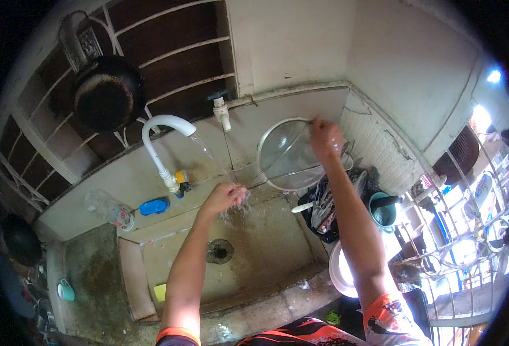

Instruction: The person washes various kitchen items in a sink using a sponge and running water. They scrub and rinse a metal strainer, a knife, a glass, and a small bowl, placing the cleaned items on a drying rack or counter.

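A round, wide strainer (282, 149) with a pale rim and fine mesh is tilted up over the sink's back right. My right hand (327, 140) is closed on its upper right rim. My left hand (225, 198) is closed around the end of a thin rod that runs to the strainer's lower edge. Water falls from the curved white faucet (168, 121) onto my left hand and splashes off it. Below lies the stained sink basin (272, 254), with a round drain (220, 251) near its middle.
A blue soap dish (154, 206) and clear bottle (111, 212) stand behind the sink. A yellow sponge (160, 292) lies at its front left. Right of it are a utensil holder (322, 216), teal cup (383, 212) and white bowl (341, 271). A pan (107, 95) hangs upper left.
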`<state>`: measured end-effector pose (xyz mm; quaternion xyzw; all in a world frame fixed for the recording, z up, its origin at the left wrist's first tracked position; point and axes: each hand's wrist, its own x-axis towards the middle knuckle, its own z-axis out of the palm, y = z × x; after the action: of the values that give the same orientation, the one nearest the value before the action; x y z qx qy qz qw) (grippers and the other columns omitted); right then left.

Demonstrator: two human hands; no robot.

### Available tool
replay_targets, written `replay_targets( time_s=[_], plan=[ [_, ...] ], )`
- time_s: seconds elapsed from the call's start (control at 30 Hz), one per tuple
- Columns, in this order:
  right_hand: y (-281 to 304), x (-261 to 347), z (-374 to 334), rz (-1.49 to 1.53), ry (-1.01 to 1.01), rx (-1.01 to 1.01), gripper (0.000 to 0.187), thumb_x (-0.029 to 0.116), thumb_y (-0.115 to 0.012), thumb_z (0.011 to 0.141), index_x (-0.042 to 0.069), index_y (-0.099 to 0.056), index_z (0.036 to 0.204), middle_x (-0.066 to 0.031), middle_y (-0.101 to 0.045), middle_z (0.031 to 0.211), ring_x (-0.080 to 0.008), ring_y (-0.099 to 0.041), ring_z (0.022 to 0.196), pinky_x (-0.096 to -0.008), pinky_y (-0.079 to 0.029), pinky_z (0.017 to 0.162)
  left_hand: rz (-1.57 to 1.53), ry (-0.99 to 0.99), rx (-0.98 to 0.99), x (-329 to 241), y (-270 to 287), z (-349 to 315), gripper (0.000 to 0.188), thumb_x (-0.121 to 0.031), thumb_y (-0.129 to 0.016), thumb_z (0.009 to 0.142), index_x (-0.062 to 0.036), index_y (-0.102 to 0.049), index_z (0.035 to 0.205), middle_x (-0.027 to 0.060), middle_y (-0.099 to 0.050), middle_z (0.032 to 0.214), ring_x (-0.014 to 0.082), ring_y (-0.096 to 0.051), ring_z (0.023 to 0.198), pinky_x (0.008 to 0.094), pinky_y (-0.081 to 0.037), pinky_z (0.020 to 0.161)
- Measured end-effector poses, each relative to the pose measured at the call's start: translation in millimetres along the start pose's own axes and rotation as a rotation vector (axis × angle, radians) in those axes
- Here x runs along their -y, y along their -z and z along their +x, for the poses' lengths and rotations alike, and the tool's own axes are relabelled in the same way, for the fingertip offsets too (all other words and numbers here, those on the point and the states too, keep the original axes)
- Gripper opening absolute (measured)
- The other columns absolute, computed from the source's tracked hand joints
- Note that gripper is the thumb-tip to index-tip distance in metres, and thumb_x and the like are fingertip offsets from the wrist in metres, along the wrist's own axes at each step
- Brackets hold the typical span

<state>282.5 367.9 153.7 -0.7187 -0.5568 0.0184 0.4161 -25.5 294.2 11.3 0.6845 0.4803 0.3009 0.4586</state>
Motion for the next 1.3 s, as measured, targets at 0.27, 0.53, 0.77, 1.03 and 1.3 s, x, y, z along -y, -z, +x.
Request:
replay_targets(
  time_s=[0.27, 0.53, 0.77, 1.03, 1.3],
  plan=[
    [82.2, -40.3, 40.9, -0.051, -0.109, -0.166, 0.053, 0.045, -0.044, 0.092, 0.000, -0.072, 0.090, -0.0283, -0.067, 0.091, -0.0462, -0.065, 0.090, -0.0515, -0.049, 0.084, -0.018, -0.071, 0.125, 20.4, 14.6, 23.3, 0.018, -0.014, -0.058, 0.097, 0.0010, -0.067, 0.100, 0.0023, -0.064, 0.074, 0.0112, -0.056, 0.065, 0.0286, -0.049, 0.063],
    [46.5, -22.8, -4.8, -0.109, -0.027, -0.042, 0.055, 0.048, -0.046, 0.095, -0.001, -0.071, 0.094, -0.0279, -0.067, 0.090, -0.0459, -0.065, 0.089, -0.0521, -0.049, 0.081, 0.130, -0.202, 0.208, -5.3, -29.5, 44.4, 0.023, -0.026, -0.057, 0.097, -0.0060, -0.068, 0.094, 0.0019, -0.064, 0.079, 0.0112, -0.055, 0.071, 0.0297, -0.048, 0.068],
    [-42.8, -46.8, -62.4, 0.689, -0.101, 0.301, 0.047, 0.041, -0.052, 0.093, -0.002, -0.069, 0.088, -0.0134, -0.065, 0.081, -0.0244, -0.055, 0.077, -0.0385, -0.045, 0.080, 0.495, -0.263, -0.007, 38.2, 1.4, -39.9, 0.021, -0.028, -0.059, 0.096, -0.0105, -0.070, 0.097, 0.0091, -0.067, 0.083, 0.0197, -0.065, 0.078, 0.0373, -0.052, 0.070],
    [-167.6, -52.2, -190.8, 1.038, -0.432, 1.311, 0.040, 0.011, -0.061, 0.089, 0.004, -0.055, 0.127, -0.0050, -0.062, 0.105, -0.0243, -0.056, 0.108, -0.0420, -0.044, 0.101, 1.440, -0.045, -0.344, -41.1, 65.7, -199.4, 0.010, -0.020, -0.065, 0.078, -0.0145, -0.074, 0.080, 0.0072, -0.068, 0.076, 0.0273, -0.069, 0.083, 0.0404, -0.055, 0.065],
    [-348.6, -64.2, -182.4, 1.264, -0.675, 1.119, 0.026, 0.015, -0.052, 0.094, 0.010, -0.058, 0.119, -0.0111, -0.064, 0.115, -0.0301, -0.062, 0.102, -0.0490, -0.048, 0.091, 1.244, 0.111, -0.239, -25.9, 117.6, -349.0, 0.010, -0.017, -0.064, 0.079, -0.0075, -0.068, 0.078, 0.0118, -0.066, 0.072, 0.0327, -0.067, 0.074, 0.0442, -0.053, 0.063]
  ],
)
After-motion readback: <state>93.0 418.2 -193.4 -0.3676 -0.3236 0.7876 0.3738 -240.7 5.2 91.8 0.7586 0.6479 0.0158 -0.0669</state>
